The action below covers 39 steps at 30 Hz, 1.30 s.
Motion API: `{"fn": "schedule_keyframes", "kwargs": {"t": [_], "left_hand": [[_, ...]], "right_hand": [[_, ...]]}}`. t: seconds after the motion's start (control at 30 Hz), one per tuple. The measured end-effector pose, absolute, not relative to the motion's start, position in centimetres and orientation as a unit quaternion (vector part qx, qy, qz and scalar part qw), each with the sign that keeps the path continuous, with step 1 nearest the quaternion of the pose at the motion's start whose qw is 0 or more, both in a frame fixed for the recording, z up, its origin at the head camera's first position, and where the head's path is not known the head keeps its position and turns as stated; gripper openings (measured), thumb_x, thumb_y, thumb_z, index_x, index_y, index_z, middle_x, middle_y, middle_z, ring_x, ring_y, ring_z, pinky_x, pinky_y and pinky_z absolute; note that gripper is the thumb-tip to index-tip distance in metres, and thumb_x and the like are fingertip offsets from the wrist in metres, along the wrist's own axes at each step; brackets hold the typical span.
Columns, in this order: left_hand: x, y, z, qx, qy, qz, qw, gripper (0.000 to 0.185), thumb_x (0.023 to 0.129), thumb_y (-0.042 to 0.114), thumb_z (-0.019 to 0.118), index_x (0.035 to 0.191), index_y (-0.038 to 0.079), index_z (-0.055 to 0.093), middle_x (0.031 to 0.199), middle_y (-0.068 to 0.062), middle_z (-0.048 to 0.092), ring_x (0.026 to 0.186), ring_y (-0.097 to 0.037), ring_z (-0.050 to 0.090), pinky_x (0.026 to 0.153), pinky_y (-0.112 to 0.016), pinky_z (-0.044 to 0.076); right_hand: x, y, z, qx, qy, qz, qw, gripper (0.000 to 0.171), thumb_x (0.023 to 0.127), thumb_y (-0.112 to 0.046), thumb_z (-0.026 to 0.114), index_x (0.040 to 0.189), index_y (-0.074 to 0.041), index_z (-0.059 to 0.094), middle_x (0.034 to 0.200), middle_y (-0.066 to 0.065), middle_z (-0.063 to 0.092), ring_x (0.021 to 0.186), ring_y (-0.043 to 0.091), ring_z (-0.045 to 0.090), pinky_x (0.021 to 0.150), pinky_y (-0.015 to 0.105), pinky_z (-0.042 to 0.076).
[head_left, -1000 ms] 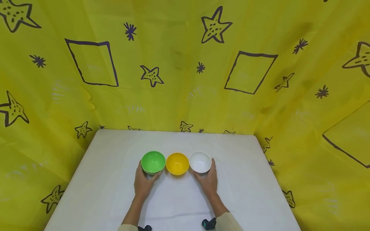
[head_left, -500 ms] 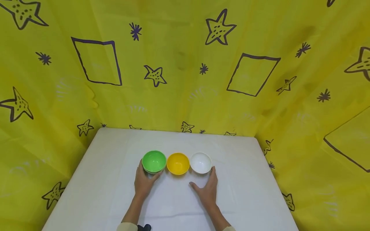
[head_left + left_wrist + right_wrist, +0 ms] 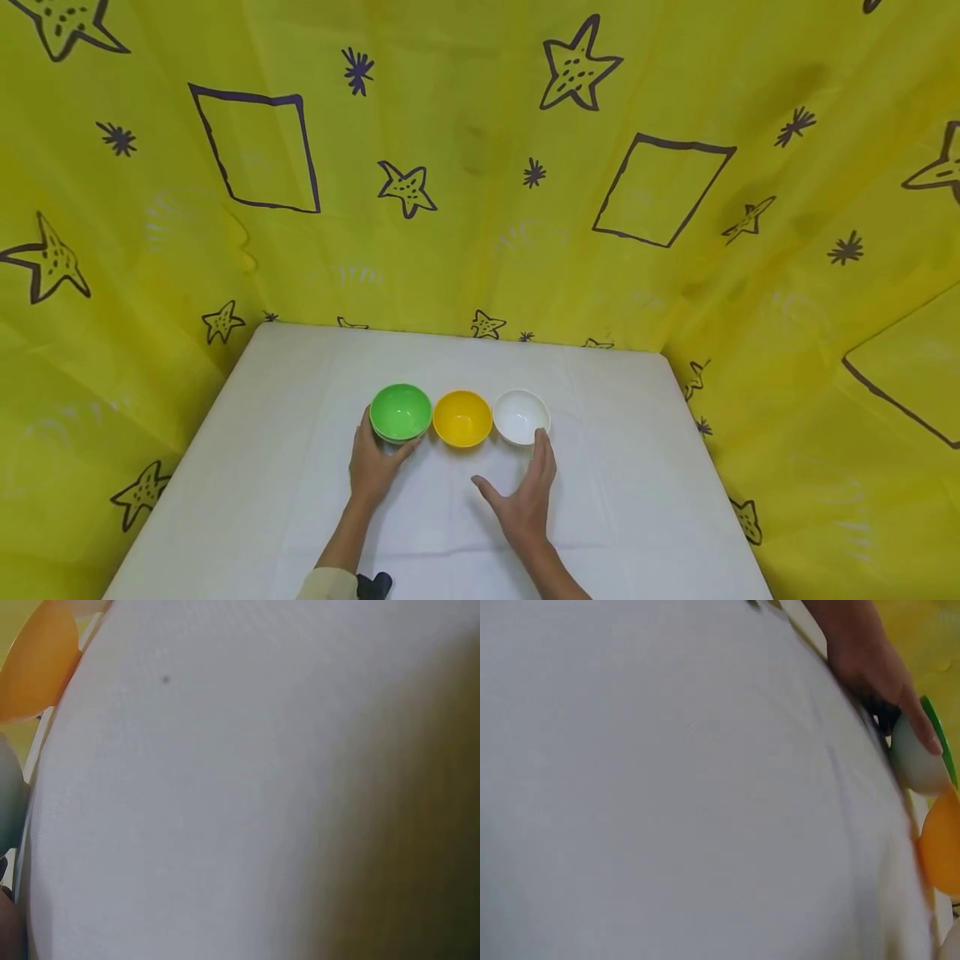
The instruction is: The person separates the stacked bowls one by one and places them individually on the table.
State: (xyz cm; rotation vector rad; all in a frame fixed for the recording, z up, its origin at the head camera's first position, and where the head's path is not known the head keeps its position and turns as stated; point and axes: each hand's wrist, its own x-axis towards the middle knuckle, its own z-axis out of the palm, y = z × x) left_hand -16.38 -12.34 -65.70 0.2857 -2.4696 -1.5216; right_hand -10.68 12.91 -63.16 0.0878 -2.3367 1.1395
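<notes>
A: What sits on the white desk (image 3: 285, 467)?

B: Three bowls in a row (touching or nearly so): green bowl (image 3: 401, 412), yellow bowl (image 3: 462, 417), white bowl (image 3: 521, 416).

A: And the hands?

B: The left hand (image 3: 375, 464) cups the green bowl's near side; the right hand (image 3: 522, 500) hovers with fingers spread, holding nothing, just before the white bowl.

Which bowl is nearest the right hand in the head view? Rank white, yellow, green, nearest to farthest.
From the right hand:
1. White bowl, right end of the row, just beyond the fingertips.
2. Yellow bowl, middle of the row.
3. Green bowl, left end, held by the left hand.
</notes>
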Motion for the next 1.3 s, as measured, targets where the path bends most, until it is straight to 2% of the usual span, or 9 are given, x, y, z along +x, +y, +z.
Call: {"fn": "schedule_keyframes", "kwargs": {"t": [0.1,0.27,0.33,0.43,0.53,0.73,0.87,1.07,1.3], "left_hand": [[-16.4,-12.3,-65.7,0.095,-0.841,-0.520,0.116,0.114,0.078,0.037,0.095,0.166,0.011,0.026,0.157,-0.022,0.043,0.144,-0.041,0.042,0.116,-0.065,0.034],[-16.4,-12.3,-65.7,0.094,-0.842,-0.517,0.121,0.114,0.078,0.037,0.095,0.165,0.011,0.027,0.155,-0.022,0.046,0.142,-0.041,0.044,0.114,-0.065,0.036],[-16.4,-12.3,-65.7,0.094,-0.841,-0.519,0.122,0.113,0.078,0.037,0.095,0.165,0.011,0.027,0.155,-0.022,0.046,0.142,-0.041,0.044,0.115,-0.065,0.036],[-16.4,-12.3,-65.7,0.094,-0.841,-0.520,0.120,0.113,0.078,0.037,0.094,0.165,0.010,0.027,0.156,-0.023,0.045,0.143,-0.041,0.043,0.115,-0.066,0.035],[-16.4,-12.3,-65.6,0.094,-0.842,-0.518,0.118,0.113,0.078,0.037,0.094,0.165,0.011,0.027,0.156,-0.022,0.045,0.143,-0.041,0.044,0.115,-0.066,0.035],[-16.4,-12.4,-65.6,0.092,-0.842,-0.517,0.121,0.114,0.077,0.037,0.094,0.165,0.008,0.028,0.159,-0.022,0.043,0.145,-0.041,0.042,0.115,-0.065,0.035],[-16.2,-12.6,-65.6,0.091,-0.845,-0.512,0.122,0.113,0.079,0.038,0.093,0.165,0.007,0.028,0.157,-0.024,0.044,0.144,-0.041,0.042,0.114,-0.065,0.037],[-16.3,-12.5,-65.7,0.094,-0.851,-0.502,0.119,0.112,0.080,0.038,0.092,0.164,0.005,0.027,0.153,-0.026,0.047,0.140,-0.043,0.046,0.111,-0.065,0.040],[-16.4,-12.6,-65.9,0.091,-0.851,-0.501,0.126,0.110,0.079,0.037,0.093,0.164,0.007,0.030,0.151,-0.025,0.049,0.139,-0.043,0.047,0.109,-0.065,0.042]], "right_hand": [[-11.2,12.1,-62.4,0.059,-0.857,0.428,0.282,0.128,0.068,-0.029,0.101,0.163,0.003,0.021,0.164,0.025,0.027,0.146,0.043,0.031,0.123,0.020,0.014],[-12.1,10.3,-61.0,0.082,-0.853,0.437,0.272,0.127,0.068,-0.030,0.100,0.163,0.002,0.022,0.164,0.023,0.030,0.147,0.040,0.032,0.123,0.021,0.016],[-12.4,9.6,-60.4,0.084,-0.857,0.439,0.257,0.126,0.069,-0.031,0.100,0.164,0.001,0.022,0.165,0.021,0.030,0.148,0.038,0.032,0.125,0.027,0.019],[-13.0,8.4,-59.5,0.090,-0.860,0.445,0.233,0.123,0.071,-0.030,0.099,0.164,0.000,0.023,0.164,0.020,0.032,0.149,0.037,0.033,0.125,0.041,0.027],[-13.5,7.4,-58.6,0.098,-0.859,0.461,0.201,0.121,0.072,-0.030,0.099,0.163,-0.001,0.025,0.164,0.019,0.032,0.151,0.037,0.032,0.123,0.054,0.029],[-14.8,5.4,-57.3,0.103,-0.863,0.468,0.161,0.120,0.072,-0.029,0.099,0.163,-0.001,0.026,0.165,0.019,0.032,0.153,0.039,0.028,0.123,0.058,0.026],[-16.3,4.4,-56.9,0.101,-0.871,0.458,0.147,0.121,0.074,-0.036,0.098,0.163,-0.001,0.024,0.166,0.022,0.030,0.154,0.042,0.026,0.121,0.063,0.027],[-18.3,3.4,-56.1,0.106,-0.888,0.429,0.130,0.123,0.076,-0.046,0.094,0.164,0.000,0.022,0.168,0.024,0.027,0.155,0.044,0.024,0.122,0.064,0.025],[-19.6,2.5,-55.9,0.127,-0.911,0.381,0.090,0.125,0.076,-0.053,0.092,0.165,0.000,0.021,0.169,0.020,0.027,0.157,0.036,0.022,0.127,0.054,0.018]]}}
